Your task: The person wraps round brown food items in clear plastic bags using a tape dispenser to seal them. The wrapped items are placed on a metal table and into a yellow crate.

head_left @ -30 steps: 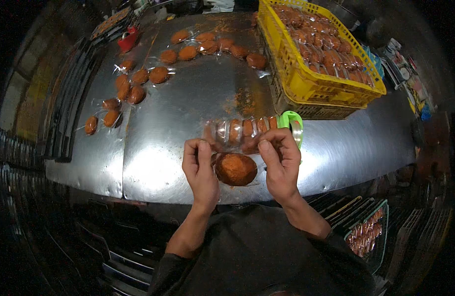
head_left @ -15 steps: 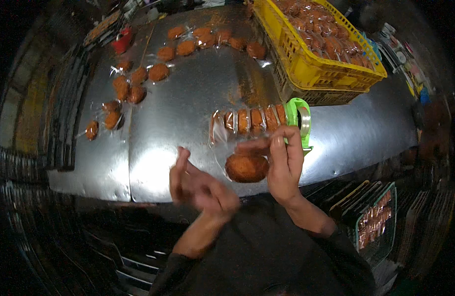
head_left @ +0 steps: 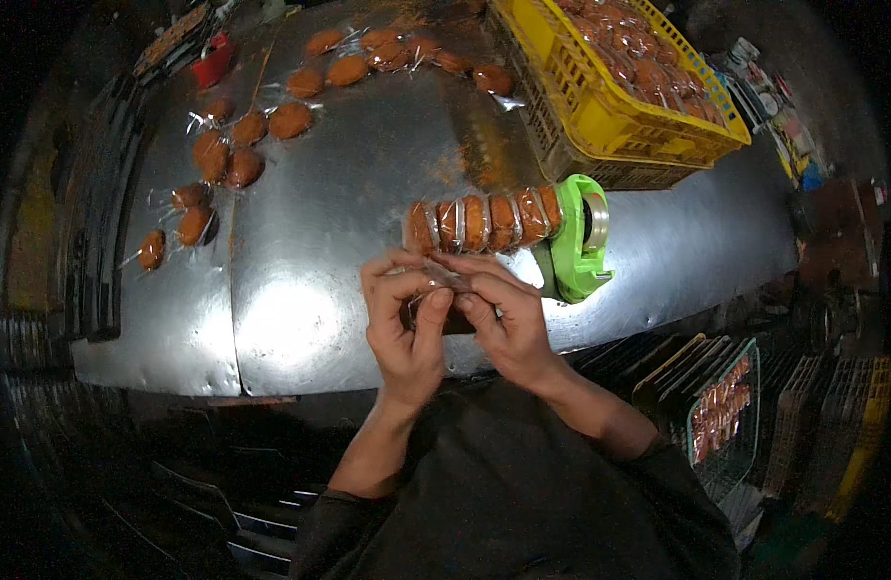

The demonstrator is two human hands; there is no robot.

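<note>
My left hand point(head_left: 403, 324) and my right hand point(head_left: 510, 324) meet over the table's near edge. Both pinch a clear plastic bag point(head_left: 447, 278) between thumbs and fingertips. Something dark shows below the pinched plastic, mostly hidden by my fingers. Just beyond my hands stands a row of brown buns in clear wrap point(head_left: 478, 222), set on edge side by side. A green tape dispenser point(head_left: 568, 253) with a roll of clear tape point(head_left: 596, 220) sits against the row's right end, beyond my right hand.
More wrapped buns point(head_left: 244, 168) lie scattered in a curve across the metal table point(head_left: 339, 193). At the far right a yellow crate point(head_left: 648, 147) full of wrapped buns rests on another crate. A red container point(head_left: 212, 64) stands far left. Baskets point(head_left: 721, 416) stand below, right.
My left hand has come up and right to meet my right hand, which moved left. The bun in its bag, plainly visible before, is now mostly covered by my fingers.
</note>
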